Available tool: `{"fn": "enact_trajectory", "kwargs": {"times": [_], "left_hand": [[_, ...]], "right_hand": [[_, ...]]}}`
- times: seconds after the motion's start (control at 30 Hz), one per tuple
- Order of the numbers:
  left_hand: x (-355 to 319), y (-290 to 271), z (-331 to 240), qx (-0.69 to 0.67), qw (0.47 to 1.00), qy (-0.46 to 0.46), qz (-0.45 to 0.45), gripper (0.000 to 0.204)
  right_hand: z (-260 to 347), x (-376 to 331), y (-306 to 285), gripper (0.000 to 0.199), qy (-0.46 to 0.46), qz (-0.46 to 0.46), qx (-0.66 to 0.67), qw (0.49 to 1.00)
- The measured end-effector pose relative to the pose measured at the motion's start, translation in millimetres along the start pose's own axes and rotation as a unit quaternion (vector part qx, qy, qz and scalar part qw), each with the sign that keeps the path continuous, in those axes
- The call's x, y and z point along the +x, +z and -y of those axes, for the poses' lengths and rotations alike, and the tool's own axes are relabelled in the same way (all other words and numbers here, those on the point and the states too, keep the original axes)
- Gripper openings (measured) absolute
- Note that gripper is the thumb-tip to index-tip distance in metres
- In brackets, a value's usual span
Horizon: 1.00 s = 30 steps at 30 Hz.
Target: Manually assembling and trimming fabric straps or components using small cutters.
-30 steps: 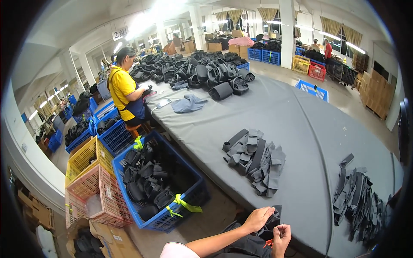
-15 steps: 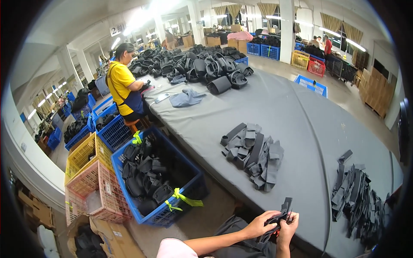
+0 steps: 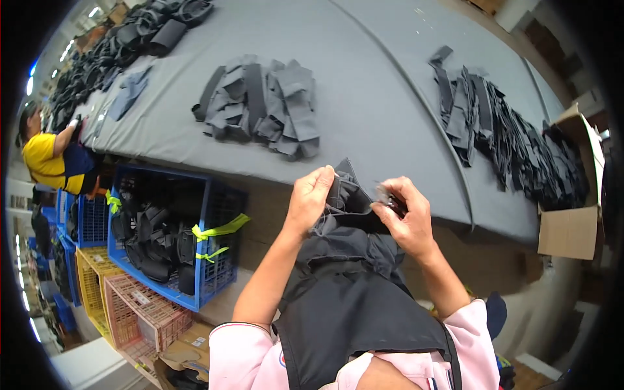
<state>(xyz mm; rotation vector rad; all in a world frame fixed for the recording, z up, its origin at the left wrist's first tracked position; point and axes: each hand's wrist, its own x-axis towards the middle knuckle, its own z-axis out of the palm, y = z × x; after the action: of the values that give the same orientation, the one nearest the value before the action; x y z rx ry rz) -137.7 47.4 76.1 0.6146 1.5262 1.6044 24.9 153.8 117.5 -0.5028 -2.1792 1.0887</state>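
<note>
My left hand (image 3: 311, 198) pinches a black fabric piece (image 3: 351, 192) just past the table's near edge, above my lap. Loose threads hang from this piece, and its pointed corner sticks up between my hands. To its right, my right hand (image 3: 409, 214) is closed around a small dark tool (image 3: 394, 201) with a metallic glint, blurred and mostly covered by the fingers. Beyond my hands lies a pile of grey-black fabric strips (image 3: 260, 107). A longer heap of dark strips (image 3: 500, 127) spreads across the table to the right.
The grey-covered table (image 3: 370, 117) spans the far side. At left stand a blue crate (image 3: 156, 285) of black padded pieces, a pink crate (image 3: 140, 302) and a yellow crate (image 3: 91, 273). An open cardboard box (image 3: 569, 231) is at right; a person in yellow (image 3: 49, 159) works far left.
My view has swung downward and to the right. My hands, together on the black piece before, are now apart; the right hand has drawn off it with the small tool showing.
</note>
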Motion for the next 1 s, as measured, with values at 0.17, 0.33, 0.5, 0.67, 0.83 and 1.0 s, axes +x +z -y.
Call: {"fn": "enact_trajectory", "kwargs": {"times": [0.17,0.33,0.5,0.67,0.83,1.0], "left_hand": [[-2,15,-6,0.009,0.996,-0.067,0.06,0.043],[0,3,0,0.022,0.989,-0.098,0.109,0.048],[3,0,-9,0.024,0.981,-0.155,0.113,0.053],[9,-6,-9,0.03,0.972,-0.195,0.127,0.052],[11,-5,-9,0.026,0.969,-0.204,0.138,0.054],[13,-1,-14,0.026,0.962,-0.23,0.142,0.054]], "right_hand": [[19,14,-20,0.027,0.014,0.152,-0.136,0.979],[15,26,-28,0.026,-0.075,0.269,-0.175,0.944],[13,39,-23,0.027,-0.101,0.298,-0.184,0.931],[7,45,-19,0.024,-0.131,0.325,-0.181,0.919],[2,48,-18,0.023,-0.129,0.362,-0.186,0.904],[-7,40,-17,0.022,-0.125,0.327,-0.164,0.922]]}}
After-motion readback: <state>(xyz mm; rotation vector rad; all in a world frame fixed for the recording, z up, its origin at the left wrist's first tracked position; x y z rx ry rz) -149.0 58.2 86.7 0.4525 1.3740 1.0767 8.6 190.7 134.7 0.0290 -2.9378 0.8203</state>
